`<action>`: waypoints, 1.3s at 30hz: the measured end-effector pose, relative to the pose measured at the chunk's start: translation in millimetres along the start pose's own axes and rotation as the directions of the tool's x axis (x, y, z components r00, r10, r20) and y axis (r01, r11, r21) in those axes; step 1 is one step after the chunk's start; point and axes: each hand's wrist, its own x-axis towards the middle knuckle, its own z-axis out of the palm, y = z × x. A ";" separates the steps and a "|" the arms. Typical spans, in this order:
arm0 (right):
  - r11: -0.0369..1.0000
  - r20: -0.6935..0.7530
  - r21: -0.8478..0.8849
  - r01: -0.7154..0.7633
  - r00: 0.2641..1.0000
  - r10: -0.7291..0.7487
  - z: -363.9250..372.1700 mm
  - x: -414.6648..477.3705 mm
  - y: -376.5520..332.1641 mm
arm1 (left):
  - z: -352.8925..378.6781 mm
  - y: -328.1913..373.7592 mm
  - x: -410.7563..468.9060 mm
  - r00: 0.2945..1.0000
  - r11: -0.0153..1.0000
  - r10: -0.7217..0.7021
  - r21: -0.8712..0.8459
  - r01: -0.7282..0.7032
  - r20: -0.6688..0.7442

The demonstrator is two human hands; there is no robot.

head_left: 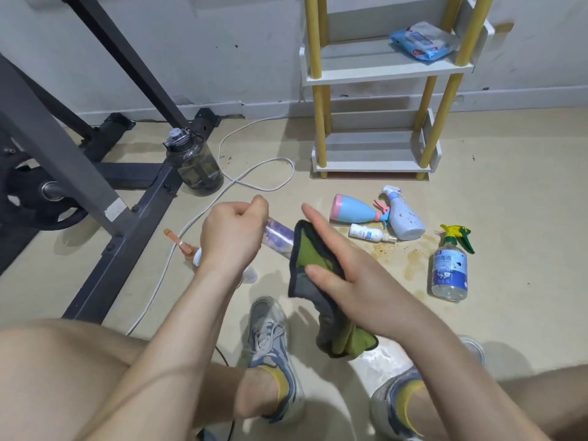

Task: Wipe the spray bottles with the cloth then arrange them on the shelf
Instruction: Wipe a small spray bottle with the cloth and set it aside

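My left hand [234, 235] grips a clear spray bottle [280, 238] with a purple label, held sideways; its orange trigger head [183, 245] sticks out to the left. My right hand [343, 268] presses a green and grey cloth [313, 265] against the bottle's bottom end, fingers straight and thumb over the cloth. On the floor to the right lie a blue and pink spray bottle [353, 213], a pale blue one [402, 214] and a small white one [369, 233]. A clear bottle with a green trigger [450, 265] stands upright.
A white shelf with yellow posts [375, 71] stands by the wall, a blue wipes pack [423, 39] on its upper tier. A dark water jug [194, 162], a white cable [254, 173] and a grey exercise frame [95, 192] are at the left. Brown stains [391, 246] mark the floor.
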 end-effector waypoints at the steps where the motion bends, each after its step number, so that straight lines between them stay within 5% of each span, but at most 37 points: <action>1: 0.989 -0.036 -0.138 0.049 0.998 -0.055 6.4 2.1 8.9 | -0.4 1.2 -0.6 1.000 1.000 0.016 -0.002 -0.016 0.011; 4: 0.975 -0.098 -0.222 0.018 0.994 -0.040 22.0 3.4 24.8 | -1.2 5.0 -6.8 0.990 0.989 0.141 0.046 -0.140 0.000; 8: 0.972 0.120 0.163 -0.171 0.981 0.152 2.6 3.9 22.2 | 0.6 7.0 -16.5 0.953 0.948 0.301 -0.121 -0.296 0.029; 10: 0.823 0.295 0.454 -0.340 0.929 0.221 -7.9 3.4 17.7 | 1.3 9.9 -20.1 0.925 0.887 0.369 -0.332 -0.321 0.093; 12: 0.660 0.314 0.641 -0.392 0.919 0.240 -8.2 1.9 15.5 | 0.4 12.2 -21.1 0.882 0.828 0.448 -0.442 -0.346 0.149; 13: 0.659 0.290 0.656 -0.369 0.929 0.231 -6.2 1.5 15.2 | -0.8 12.2 -19.6 0.861 0.817 0.472 -0.460 -0.348 0.187; 15: 0.810 0.205 0.512 -0.285 0.957 0.206 -4.3 1.4 15.1 | -6.5 13.0 -16.0 0.854 0.858 0.438 -0.415 -0.304 0.279; 17: 0.984 0.095 0.086 -0.153 0.985 0.145 -8.8 1.2 15.0 | -14.1 11.8 -10.6 0.884 0.952 0.304 -0.155 -0.264 0.356; 19: 0.952 0.003 -0.301 -0.054 0.998 0.057 -10.5 0.2 11.1 | -19.6 10.5 -9.4 0.889 0.988 0.116 0.043 -0.150 0.444; 20: 0.935 -0.032 -0.354 -0.015 0.999 0.004 -10.0 -1.0 7.1 | -20.4 10.0 -9.8 0.875 0.996 0.066 0.024 -0.089 0.479; 22: 0.969 -0.053 -0.248 -0.001 0.999 -0.013 -9.6 -2.5 3.1 | -20.6 12.2 -12.4 0.852 0.990 0.090 -0.143 -0.018 0.515; 24: 0.987 -0.004 0.124 -0.105 0.994 0.106 -13.6 -1.0 9.1 | -22.0 14.3 -15.7 0.820 0.948 0.207 -0.316 -0.034 0.534; 26: 0.814 0.151 0.511 -0.278 0.961 0.233 -17.5 -1.4 17.3 | -25.8 16.2 -18.3 0.758 0.903 0.331 -0.421 -0.082 0.563; 28: 0.696 0.208 0.642 -0.322 0.947 0.247 -17.1 -4.0 23.0 | -30.0 13.9 -17.7 0.690 0.870 0.423 -0.476 -0.128 0.588; 31: 0.768 0.141 0.583 -0.265 0.964 0.226 -15.6 -4.9 16.2 | -33.8 9.0 -15.7 0.654 0.825 0.466 -0.560 -0.078 0.596; 33: 0.889 0.039 0.407 -0.212 0.976 0.215 -17.6 -5.5 7.7 | -33.6 13.2 -16.7 0.708 0.860 0.352 -0.511 0.014 0.612; 36: 0.996 -0.107 -0.039 -0.079 0.991 0.075 -17.8 -5.6 -1.3 | -28.8 16.0 -17.6 0.813 0.994 0.100 -0.020 -0.108 0.573; 39: 0.990 -0.151 0.125 -0.064 0.985 0.082 -16.4 -3.1 1.7 | -23.6 12.7 -23.4 0.807 0.989 0.064 0.068 -0.128 0.587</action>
